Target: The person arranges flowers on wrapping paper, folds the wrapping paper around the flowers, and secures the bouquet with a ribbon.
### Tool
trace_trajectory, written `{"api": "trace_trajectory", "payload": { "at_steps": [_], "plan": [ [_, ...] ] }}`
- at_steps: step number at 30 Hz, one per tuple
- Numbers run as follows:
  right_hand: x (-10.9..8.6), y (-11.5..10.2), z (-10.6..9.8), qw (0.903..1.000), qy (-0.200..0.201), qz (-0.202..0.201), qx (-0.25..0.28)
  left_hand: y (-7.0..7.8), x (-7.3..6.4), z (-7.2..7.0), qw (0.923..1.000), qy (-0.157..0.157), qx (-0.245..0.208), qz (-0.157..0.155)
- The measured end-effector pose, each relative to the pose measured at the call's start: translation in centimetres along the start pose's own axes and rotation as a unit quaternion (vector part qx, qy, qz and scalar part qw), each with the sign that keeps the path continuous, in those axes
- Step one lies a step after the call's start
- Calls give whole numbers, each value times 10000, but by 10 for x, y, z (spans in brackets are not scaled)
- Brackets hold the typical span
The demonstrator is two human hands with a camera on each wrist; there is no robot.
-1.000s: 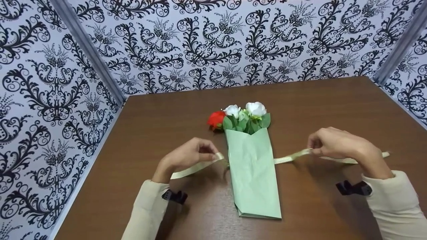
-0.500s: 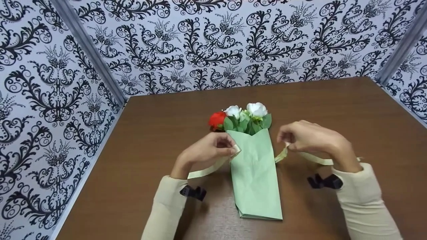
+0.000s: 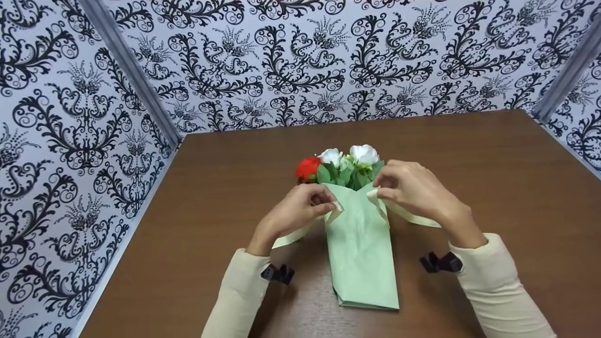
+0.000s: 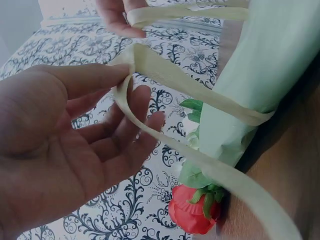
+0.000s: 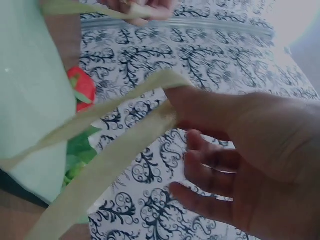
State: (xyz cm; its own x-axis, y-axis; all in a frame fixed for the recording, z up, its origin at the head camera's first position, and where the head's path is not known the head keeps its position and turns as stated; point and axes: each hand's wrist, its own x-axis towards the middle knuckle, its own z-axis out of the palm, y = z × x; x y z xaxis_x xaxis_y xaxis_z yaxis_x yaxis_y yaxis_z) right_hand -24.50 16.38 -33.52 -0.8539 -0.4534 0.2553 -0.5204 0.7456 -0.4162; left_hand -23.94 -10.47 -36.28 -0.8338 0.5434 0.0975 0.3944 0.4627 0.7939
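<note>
A bouquet in pale green wrapping paper (image 3: 364, 263) lies on the table, with a red flower (image 3: 308, 169) and two white flowers (image 3: 364, 155) among green leaves at its far end. A cream ribbon (image 4: 185, 87) passes around the wrapping, each side raised in one hand. My left hand (image 3: 303, 209) pinches the ribbon between thumb and forefinger over the paper's left edge. Over the upper right edge, my right hand (image 3: 415, 190) pinches the other side of it. From both hands the loose ends (image 5: 105, 175) trail outward and down.
The brown wooden table (image 3: 225, 188) extends around the bouquet. Walls (image 3: 300, 61) with a black and white scroll pattern stand behind it and at both sides. Black straps (image 3: 441, 262) sit at both sleeve cuffs.
Both hands have come inward over the bouquet, the right one moving farther left and up, drawing the two ribbon sides closer together. The bouquet has stayed in place.
</note>
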Motion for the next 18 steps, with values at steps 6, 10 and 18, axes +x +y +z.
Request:
{"api": "trace_trajectory", "payload": {
  "at_steps": [6, 10, 18],
  "plan": [
    [4, -7, 11, 9984, 135, -60, 546, 2, 2, 3, 9989, 280, 338, 140],
    [8, -12, 17, 9936, 55, -102, 1126, 1, 4, 6, 9963, 546, 569, 332],
    [12, -7, 31, 9749, -366, 105, 2193, -1, 6, 13, 9922, 744, 726, 684]
  ]
}}
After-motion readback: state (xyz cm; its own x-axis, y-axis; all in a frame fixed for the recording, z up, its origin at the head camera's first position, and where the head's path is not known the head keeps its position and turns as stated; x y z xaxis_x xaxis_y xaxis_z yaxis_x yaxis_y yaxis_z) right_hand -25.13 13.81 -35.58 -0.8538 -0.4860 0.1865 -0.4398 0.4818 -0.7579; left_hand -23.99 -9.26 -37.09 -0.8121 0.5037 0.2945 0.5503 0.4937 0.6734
